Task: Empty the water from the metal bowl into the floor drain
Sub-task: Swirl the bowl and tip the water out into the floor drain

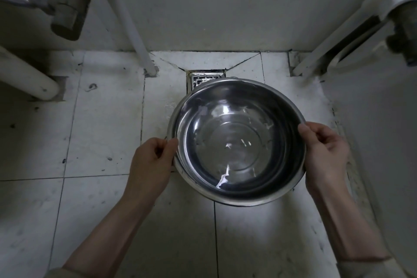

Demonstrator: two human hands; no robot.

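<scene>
A round metal bowl [237, 140] hangs over the white tiled floor with clear water rippling inside it. My left hand [153, 160] grips its left rim, thumb over the edge. My right hand [325, 156] grips the right rim the same way. The bowl looks roughly level. Beyond its far edge lies the square metal floor drain [200, 80], set in the tiles by the back wall; the bowl covers the drain's near part.
A white pipe [137, 36] runs down to the floor left of the drain. A metal valve [70, 4] hangs at upper left, and a thick white pipe [27, 74] lies below it. White pipe fittings [352, 27] stand at right. A wall [203, 7] closes the back.
</scene>
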